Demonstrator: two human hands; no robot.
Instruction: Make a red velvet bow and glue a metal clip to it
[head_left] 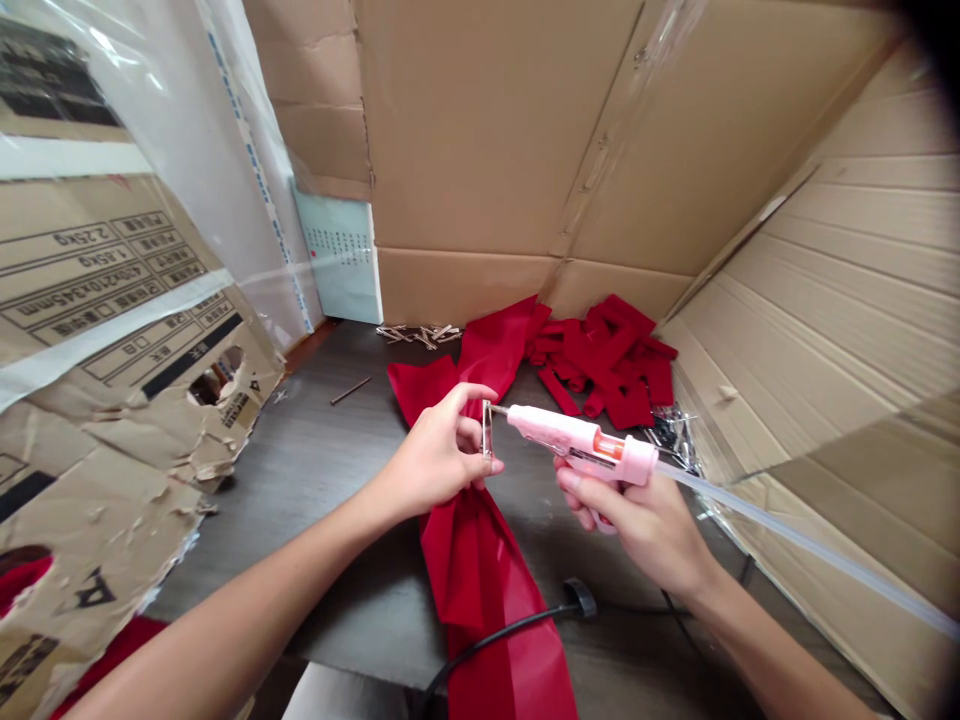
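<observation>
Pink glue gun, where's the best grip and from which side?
Likely the handle under the body of the glue gun, from below on the right, as the right hand holds it. Its nozzle points left at the metal clip in the left hand, and the glue stick juts out the back.

Left of the red ribbon (pixel 487 580): open tabletop (pixel 315 470), passable up to the torn carton (pixel 112 400). Right of it: cardboard wall (pixel 825 330) blocks passage.

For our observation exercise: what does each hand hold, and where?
Left hand: small silver metal clip, by its ends. Right hand: pink plastic glue gun, by its handle.
</observation>
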